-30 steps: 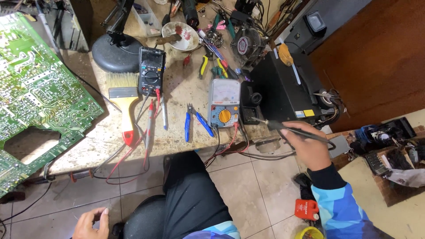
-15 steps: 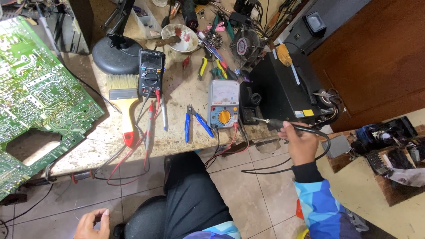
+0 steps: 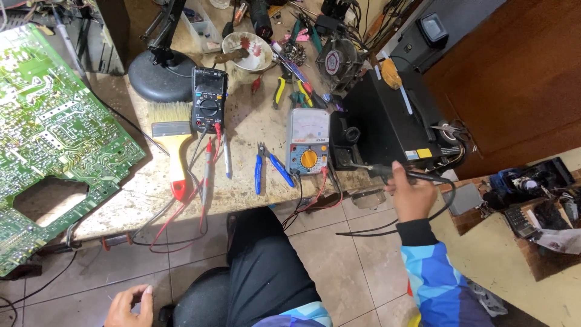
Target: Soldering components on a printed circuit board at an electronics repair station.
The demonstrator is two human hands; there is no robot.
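At bench edge, right hand [image 3: 411, 195] closed around soldering iron [image 3: 399, 174], tip toward black station [image 3: 387, 124]. Nearby: two multimeters, one digital [image 3: 209, 100], one analogue [image 3: 307, 141]; blue cutters [image 3: 266, 165]; brush [image 3: 170, 142]. Left hand [image 3: 128, 306] low, fingers loosely spread, holding nothing.

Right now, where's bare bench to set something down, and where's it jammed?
Free: the front strip of the bench between the blue-handled cutters and the paintbrush, though red leads cross its left end. Also the patch between the black multimeter and the analog meter. Crowded: the back around the bowl and pliers. The right hand holds the soldering iron beside the black box.
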